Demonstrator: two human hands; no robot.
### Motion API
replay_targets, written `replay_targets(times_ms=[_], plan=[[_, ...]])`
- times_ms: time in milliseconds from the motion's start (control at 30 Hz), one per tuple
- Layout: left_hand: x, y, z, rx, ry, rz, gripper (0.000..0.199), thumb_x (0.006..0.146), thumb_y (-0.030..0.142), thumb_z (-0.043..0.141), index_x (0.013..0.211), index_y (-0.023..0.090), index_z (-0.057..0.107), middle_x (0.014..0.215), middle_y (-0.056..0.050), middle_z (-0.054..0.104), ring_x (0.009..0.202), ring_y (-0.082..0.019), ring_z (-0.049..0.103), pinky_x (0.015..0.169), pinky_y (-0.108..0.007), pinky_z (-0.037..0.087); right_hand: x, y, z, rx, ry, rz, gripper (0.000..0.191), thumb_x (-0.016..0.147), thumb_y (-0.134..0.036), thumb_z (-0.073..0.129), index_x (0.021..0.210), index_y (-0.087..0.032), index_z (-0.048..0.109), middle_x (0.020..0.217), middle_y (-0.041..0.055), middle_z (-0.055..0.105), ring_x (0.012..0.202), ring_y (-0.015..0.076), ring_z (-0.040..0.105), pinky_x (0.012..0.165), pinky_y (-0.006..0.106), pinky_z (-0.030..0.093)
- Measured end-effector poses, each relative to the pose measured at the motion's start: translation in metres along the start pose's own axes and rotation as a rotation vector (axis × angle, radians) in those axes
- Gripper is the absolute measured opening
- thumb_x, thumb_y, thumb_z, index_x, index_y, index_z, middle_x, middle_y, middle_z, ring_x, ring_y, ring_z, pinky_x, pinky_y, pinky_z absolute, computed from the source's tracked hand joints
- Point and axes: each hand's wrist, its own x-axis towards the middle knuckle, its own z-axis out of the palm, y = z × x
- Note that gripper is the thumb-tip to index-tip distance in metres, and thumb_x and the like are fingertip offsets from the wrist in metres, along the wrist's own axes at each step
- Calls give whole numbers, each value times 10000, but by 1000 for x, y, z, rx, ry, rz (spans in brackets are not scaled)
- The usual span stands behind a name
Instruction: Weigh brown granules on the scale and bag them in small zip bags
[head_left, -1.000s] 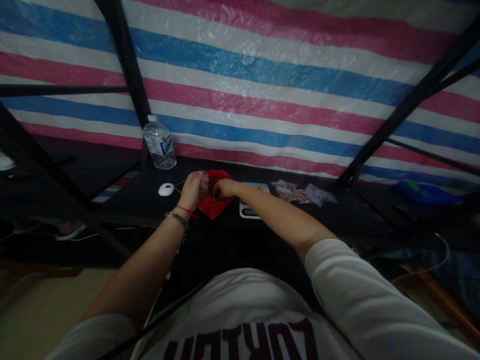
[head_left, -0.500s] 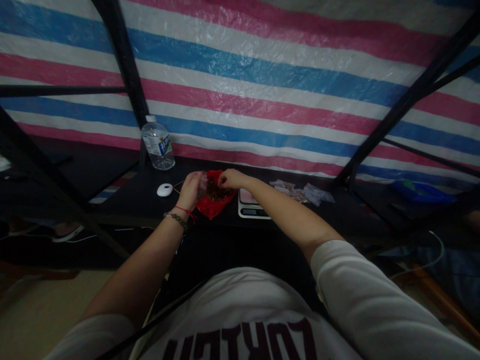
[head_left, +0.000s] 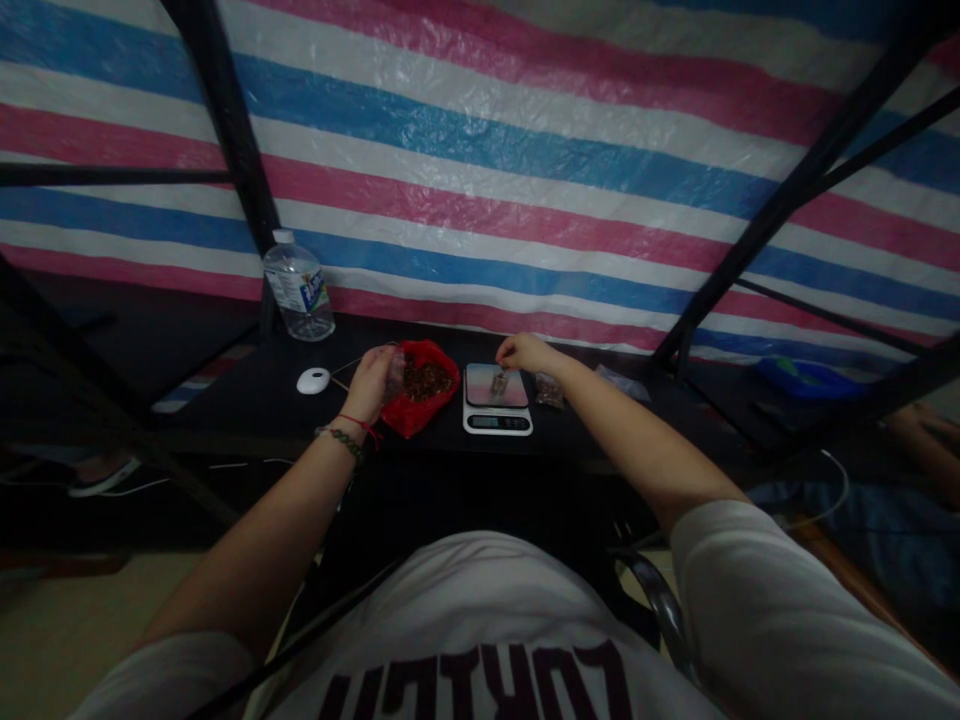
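My left hand [head_left: 371, 382] is closed around a clear plastic bag [head_left: 395, 374], beside the left edge of a red plastic bag [head_left: 409, 418]. Small brown pieces [head_left: 429, 381] fill the open red bag. To its right lies a white kitchen scale [head_left: 469, 412] with a shiny plate; its display is too small to read. Over the back right of that plate, my right hand [head_left: 527, 352] has its fingertips pinched together. Just below them shows a small brownish shape [head_left: 498, 384]; I cannot tell whether it is held, lying on the plate or partly a reflection.
Small clear bags with brown contents [head_left: 549, 391] lie right of the scale, with another clear bag [head_left: 621, 382] farther right. A white rounded device [head_left: 313, 381] and a clear bottle [head_left: 298, 288] stand left. Dark metal posts [head_left: 240, 150] frame the table. Another person's arm [head_left: 926, 440] shows at far right.
My right hand has moved from inside the red bag rightward to above the scale, uncovering the scale and the brown pieces. My left hand keeps the clear bag by the red one.
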Motion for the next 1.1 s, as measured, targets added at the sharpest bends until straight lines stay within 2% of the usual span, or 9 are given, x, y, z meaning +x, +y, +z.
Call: replay_targets(times_ms=[233,667,867,1100], plan=[[0,0,-2,29,10,24,118,822,263,609,871,157,622,734,-17,603,514,-72,514,445,-170,403,4,1,16,-55,4,3,240,711,-55,603,894,-135,736,846,36,723,702,114,617,632,181,428],[-1,7,0,8,83,-14,93,858,224,583,837,147,631,722,-21,601,543,-83,521,491,-173,404,-3,-1,10,-100,-22,-28,211,740,-92,659,926,-146,742,892,45,738,769,138,655,686,202,442],[1,4,-2,11,57,2,97,871,217,568,872,142,629,731,-27,617,535,-83,521,481,-170,399,-5,3,7,-69,16,-35,193,767,-94,634,917,-146,743,886,48,740,777,146,664,684,203,457],[1,3,-3,26,33,34,96,872,204,555,864,139,626,717,-21,610,541,-80,523,482,-162,399,-13,1,11,-108,-8,-42,189,777,-93,617,890,-152,758,888,45,745,779,145,661,704,207,458]])
